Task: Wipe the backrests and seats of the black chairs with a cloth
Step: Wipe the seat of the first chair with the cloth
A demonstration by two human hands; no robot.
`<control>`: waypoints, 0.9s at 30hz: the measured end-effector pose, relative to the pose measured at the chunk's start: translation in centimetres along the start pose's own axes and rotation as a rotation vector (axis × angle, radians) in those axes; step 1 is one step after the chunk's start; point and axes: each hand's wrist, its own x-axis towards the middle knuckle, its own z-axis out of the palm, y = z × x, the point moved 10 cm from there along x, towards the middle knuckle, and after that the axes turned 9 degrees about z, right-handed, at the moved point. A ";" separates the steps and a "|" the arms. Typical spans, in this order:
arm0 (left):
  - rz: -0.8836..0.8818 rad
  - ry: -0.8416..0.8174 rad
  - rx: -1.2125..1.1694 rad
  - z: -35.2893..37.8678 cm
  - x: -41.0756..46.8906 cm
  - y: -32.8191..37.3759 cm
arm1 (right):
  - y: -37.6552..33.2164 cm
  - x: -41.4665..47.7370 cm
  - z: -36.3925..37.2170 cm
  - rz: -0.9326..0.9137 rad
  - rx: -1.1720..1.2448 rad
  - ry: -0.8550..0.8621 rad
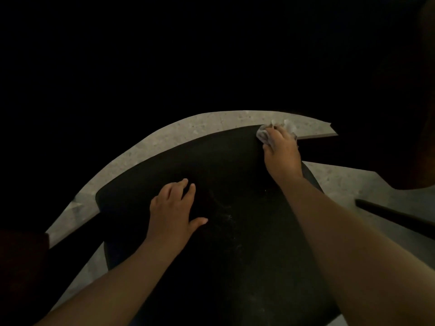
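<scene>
A black chair seat [226, 165] fills the middle of the dim head view, with faint pale dust streaks near its centre. My left hand [174, 208] lies flat on the seat, fingers spread and straight. At the seat's far right corner my right hand [280, 147] presses a crumpled whitish cloth [264, 134] onto the edge; the cloth bunches out under and around the fingers. Whether the fingers curl round the cloth is hard to see.
Speckled grey stone floor [188, 128] shows around the seat. A dark chair leg or bar [395, 215] crosses the floor at the right. Everything above and to the far left is black shadow. A dark reddish shape [21, 267] sits at the lower left.
</scene>
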 end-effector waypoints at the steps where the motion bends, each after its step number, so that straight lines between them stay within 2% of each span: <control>1: 0.001 0.003 0.000 0.0 0.0 0.0 | -0.1 -0.5 -0.3 -0.043 0.011 -0.011; 6: -0.003 0.017 -0.025 0.0 0.0 0.1 | -1.1 -5.3 0.5 -0.150 0.144 -0.296; 8: -0.007 0.016 -0.017 0.0 0.0 0.0 | -1.4 -5.8 -0.5 -0.147 0.196 -0.256; 11: -0.003 0.013 -0.025 0.1 0.0 0.0 | -1.5 -2.9 -2.5 -0.091 0.183 -0.064; 16: -0.003 -0.003 0.002 0.4 0.1 -0.1 | 0.4 1.6 1.1 0.203 0.326 -0.126; 19: 0.000 0.003 0.004 0.4 0.1 -0.2 | -1.3 -0.6 1.9 0.118 0.288 -0.154; 23: 0.006 0.015 -0.019 0.1 0.1 0.0 | -3.2 -6.2 2.5 -0.069 0.290 -0.394; 24: 0.007 0.016 -0.021 0.1 0.1 0.0 | -3.1 -6.9 2.2 -0.092 0.299 -0.405; 27: 0.014 0.012 -0.022 0.1 0.1 0.1 | -2.2 -5.2 -0.2 -0.075 0.275 -0.237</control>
